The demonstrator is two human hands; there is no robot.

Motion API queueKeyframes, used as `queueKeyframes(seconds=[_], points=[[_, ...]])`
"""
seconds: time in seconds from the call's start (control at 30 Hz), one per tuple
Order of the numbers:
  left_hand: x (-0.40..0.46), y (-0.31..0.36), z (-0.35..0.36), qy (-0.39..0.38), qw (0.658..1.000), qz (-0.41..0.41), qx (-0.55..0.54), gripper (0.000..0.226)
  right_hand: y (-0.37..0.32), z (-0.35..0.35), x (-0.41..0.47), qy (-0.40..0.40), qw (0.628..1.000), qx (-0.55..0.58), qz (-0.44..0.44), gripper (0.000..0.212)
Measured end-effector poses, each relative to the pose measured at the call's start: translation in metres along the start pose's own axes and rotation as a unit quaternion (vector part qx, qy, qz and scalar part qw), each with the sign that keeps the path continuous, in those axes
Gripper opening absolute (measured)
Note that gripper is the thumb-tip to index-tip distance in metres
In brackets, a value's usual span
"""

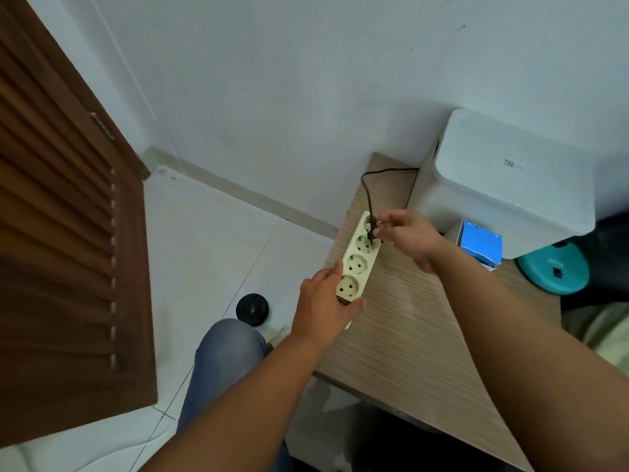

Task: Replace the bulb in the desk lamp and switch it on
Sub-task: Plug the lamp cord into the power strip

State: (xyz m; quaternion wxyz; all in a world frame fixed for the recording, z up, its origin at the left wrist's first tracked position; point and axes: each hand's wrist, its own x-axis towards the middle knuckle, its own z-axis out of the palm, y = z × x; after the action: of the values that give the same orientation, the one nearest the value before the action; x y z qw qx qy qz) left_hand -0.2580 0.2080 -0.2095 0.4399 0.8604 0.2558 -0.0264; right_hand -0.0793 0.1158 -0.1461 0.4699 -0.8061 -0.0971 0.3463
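Observation:
A cream power strip [358,264] with several round sockets lies along the left edge of the wood-grain desk [408,321]. My left hand [323,308] grips its near end. My right hand [412,238] pinches a small black plug [372,229] over the second socket from the far end. The plug's black cord [367,189] runs back behind a white box. A teal round base [554,267], apparently the lamp's, shows at the right. Neither the lamp head nor a bulb is in view.
A large white box-shaped appliance [503,185] stands at the desk's back right, a blue-and-white carton [480,243] in front of it. On the white tiled floor lies a black round object [252,309]. A brown louvred door [61,233] stands at the left. My jeans-clad knee [228,349] is below.

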Motion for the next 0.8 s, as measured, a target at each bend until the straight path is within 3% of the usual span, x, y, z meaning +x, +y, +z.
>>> queueKeyframes(seconds=[0.17, 0.33, 0.57, 0.8], points=[[0.0, -0.001, 0.001, 0.001, 1.0, -0.002, -0.004, 0.087, 0.006, 0.006, 0.002, 0.05, 0.984, -0.138, -0.098, 0.017], [0.002, -0.002, 0.002, 0.008, 1.0, 0.002, 0.005, 0.087, 0.011, 0.005, 0.003, 0.04, 0.955, -0.254, -0.151, 0.021], [0.002, -0.002, 0.002, 0.005, 1.0, 0.0, 0.004, 0.088, 0.02, 0.006, 0.004, 0.022, 0.941, -0.292, -0.171, 0.024], [0.001, -0.002, 0.001, 0.005, 1.0, 0.003, 0.002, 0.087, 0.024, 0.009, 0.004, 0.018, 0.927, -0.326, -0.183, 0.015]])
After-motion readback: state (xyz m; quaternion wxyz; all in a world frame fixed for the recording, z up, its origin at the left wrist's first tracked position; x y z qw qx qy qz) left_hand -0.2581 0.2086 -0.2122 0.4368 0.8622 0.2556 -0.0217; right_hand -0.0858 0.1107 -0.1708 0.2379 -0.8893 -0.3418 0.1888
